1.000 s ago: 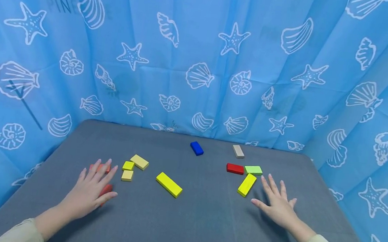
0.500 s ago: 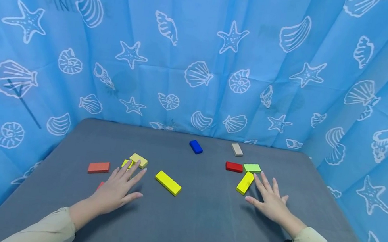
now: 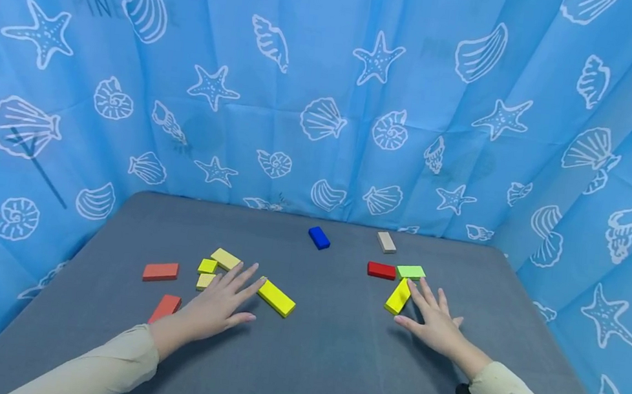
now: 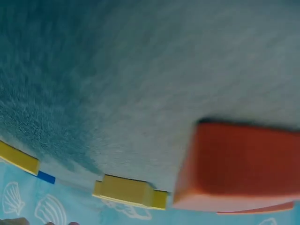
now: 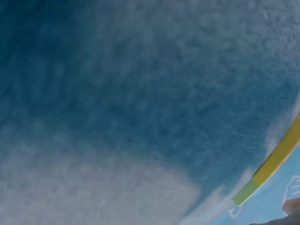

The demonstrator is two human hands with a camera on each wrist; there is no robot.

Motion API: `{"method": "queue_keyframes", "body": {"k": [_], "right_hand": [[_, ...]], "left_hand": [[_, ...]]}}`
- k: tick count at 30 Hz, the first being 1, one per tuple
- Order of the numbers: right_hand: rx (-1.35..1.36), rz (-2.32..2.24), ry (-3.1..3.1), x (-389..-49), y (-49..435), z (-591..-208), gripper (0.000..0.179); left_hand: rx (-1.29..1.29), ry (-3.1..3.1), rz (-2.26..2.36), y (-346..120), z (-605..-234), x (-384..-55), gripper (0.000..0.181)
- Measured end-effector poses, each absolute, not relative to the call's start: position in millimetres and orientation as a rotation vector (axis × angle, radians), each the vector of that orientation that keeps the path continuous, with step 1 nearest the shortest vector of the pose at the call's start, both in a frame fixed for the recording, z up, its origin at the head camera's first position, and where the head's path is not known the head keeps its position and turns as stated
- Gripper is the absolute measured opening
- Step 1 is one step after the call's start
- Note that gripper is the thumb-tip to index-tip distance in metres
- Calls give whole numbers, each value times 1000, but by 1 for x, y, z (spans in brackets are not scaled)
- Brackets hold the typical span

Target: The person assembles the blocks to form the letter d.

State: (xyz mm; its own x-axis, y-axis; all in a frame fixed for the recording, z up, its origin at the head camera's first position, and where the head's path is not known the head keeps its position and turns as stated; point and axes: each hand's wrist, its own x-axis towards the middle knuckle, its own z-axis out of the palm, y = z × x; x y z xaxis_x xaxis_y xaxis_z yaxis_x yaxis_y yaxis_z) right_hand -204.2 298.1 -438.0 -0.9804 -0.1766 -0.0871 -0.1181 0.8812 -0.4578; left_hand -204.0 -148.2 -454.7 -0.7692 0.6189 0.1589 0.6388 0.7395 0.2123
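My left hand [image 3: 215,310] hovers palm down with fingers spread, its fingertips near the left end of a long yellow block [image 3: 276,298]. Just beyond that hand lie a pale yellow block [image 3: 225,259], a small yellow block [image 3: 207,266] and a small cream block [image 3: 205,282], the last partly hidden by it. A red-orange block [image 3: 165,308] lies beside the wrist and looms large in the left wrist view. My right hand [image 3: 437,326], fingers spread, is over the table with its fingertips right at another yellow block [image 3: 398,296]. Neither hand holds anything.
Beyond the right hand are a light green block [image 3: 411,272], a red block [image 3: 381,271] and a beige block [image 3: 386,243]. A blue block [image 3: 320,238] sits toward the back edge, and a second red-orange block [image 3: 161,272] at left. A blue shell-print curtain [image 3: 286,96] surrounds the grey table [image 3: 326,367].
My left hand has moved right, from over the red-orange blocks to the long yellow block. My right hand has drifted slightly left toward the other yellow block. The blocks keep their places.
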Motion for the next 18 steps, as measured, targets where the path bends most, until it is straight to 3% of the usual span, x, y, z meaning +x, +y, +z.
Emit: {"method": "queue_keyframes", "body": {"k": [18], "right_hand": [[-324,-583,2848,-226,304,-445,85]], "left_hand": [[-1352,-2833,-72,-129,-469,-243,57]]}}
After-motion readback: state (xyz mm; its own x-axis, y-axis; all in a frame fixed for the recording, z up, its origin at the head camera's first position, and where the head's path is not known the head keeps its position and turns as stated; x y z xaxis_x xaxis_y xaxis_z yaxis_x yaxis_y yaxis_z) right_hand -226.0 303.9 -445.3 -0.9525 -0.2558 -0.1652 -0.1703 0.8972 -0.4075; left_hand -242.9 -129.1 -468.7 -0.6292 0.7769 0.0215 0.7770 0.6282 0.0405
